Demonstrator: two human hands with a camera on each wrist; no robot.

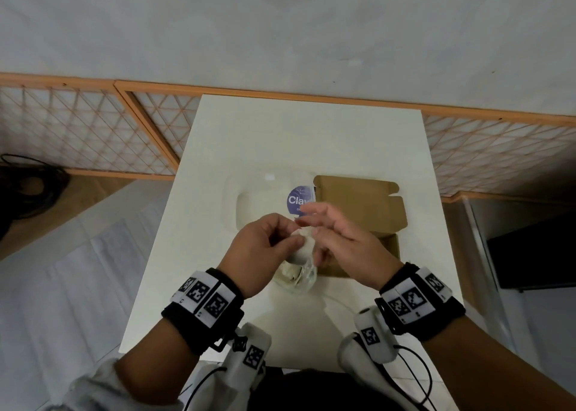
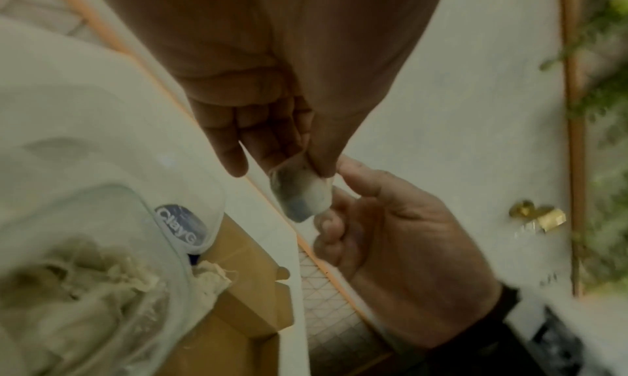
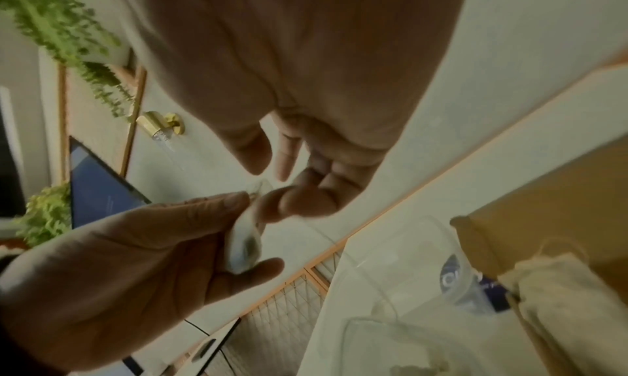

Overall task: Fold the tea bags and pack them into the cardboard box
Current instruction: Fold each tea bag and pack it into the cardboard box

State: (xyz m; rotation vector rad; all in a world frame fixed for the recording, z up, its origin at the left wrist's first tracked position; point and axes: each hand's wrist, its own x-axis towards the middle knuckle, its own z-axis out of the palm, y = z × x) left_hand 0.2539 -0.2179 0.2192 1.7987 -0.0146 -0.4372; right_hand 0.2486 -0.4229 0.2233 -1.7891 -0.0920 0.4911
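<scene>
A small white tea bag point(image 1: 303, 248) hangs between both hands above the table. My left hand point(image 1: 271, 239) pinches it between thumb and fingers, plain in the left wrist view, where the tea bag point(image 2: 302, 194) sits under the left hand point(image 2: 271, 140). My right hand point(image 1: 339, 239) meets the bag from the right, thumb at its top corner and curled fingers at its side point(image 2: 331, 220). The open brown cardboard box point(image 1: 389, 245) lies just right of the hands, partly hidden by the right hand. One tea bag point(image 3: 560, 288) lies inside it.
A clear container point(image 1: 299, 286) holding several loose tea bags point(image 2: 68, 288) stands directly under the hands. Its clear lid point(image 1: 265, 198) with a purple label lies behind, left of the box. The white table point(image 1: 311, 136) ends at a wooden lattice fence beyond.
</scene>
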